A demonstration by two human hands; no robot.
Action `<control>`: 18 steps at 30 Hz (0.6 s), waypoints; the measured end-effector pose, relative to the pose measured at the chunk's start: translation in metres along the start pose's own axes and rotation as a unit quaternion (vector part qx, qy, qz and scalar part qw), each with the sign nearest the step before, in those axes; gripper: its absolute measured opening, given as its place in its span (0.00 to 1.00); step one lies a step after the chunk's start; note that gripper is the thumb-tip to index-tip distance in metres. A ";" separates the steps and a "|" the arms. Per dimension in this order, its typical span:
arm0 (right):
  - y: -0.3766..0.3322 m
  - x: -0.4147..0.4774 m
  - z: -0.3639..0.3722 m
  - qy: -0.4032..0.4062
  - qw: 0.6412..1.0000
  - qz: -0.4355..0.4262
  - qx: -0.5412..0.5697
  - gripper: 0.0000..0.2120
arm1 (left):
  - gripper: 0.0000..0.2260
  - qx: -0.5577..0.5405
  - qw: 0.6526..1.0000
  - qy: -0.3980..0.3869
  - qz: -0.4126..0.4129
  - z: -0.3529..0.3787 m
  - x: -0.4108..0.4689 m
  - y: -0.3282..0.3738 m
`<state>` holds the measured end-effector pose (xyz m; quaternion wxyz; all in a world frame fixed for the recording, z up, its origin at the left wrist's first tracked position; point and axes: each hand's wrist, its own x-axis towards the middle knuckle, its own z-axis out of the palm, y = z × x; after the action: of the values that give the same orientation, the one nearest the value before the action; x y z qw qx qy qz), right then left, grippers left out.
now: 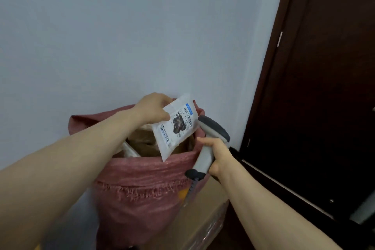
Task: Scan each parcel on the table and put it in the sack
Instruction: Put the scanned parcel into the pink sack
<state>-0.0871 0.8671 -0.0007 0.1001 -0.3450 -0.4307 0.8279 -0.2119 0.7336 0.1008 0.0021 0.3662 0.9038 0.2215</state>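
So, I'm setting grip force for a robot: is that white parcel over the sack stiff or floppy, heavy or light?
Probably light: the left hand holds the white parcel by one edge alone. Likely semi-stiff, since it sticks out with little droop. Its smooth film may be slippery.

Two bare hands, the left hand (152, 108) and the right hand (218, 154), one barcode scanner (211, 138), one white labelled parcel (176, 128), one red woven sack (142, 184), at least two further packages (146, 142) inside it, one cardboard box (209, 209) and one dark door (324, 87).
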 end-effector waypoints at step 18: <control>-0.035 0.045 -0.030 -0.074 0.989 -0.091 0.095 0.17 | 0.33 -0.011 0.996 0.028 -0.081 0.118 0.086 0.024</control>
<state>-0.1058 0.9285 -0.0072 0.1751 -0.2316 -0.3859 0.8757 -0.2398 0.8528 0.0179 -0.0012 0.2850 0.9277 0.2410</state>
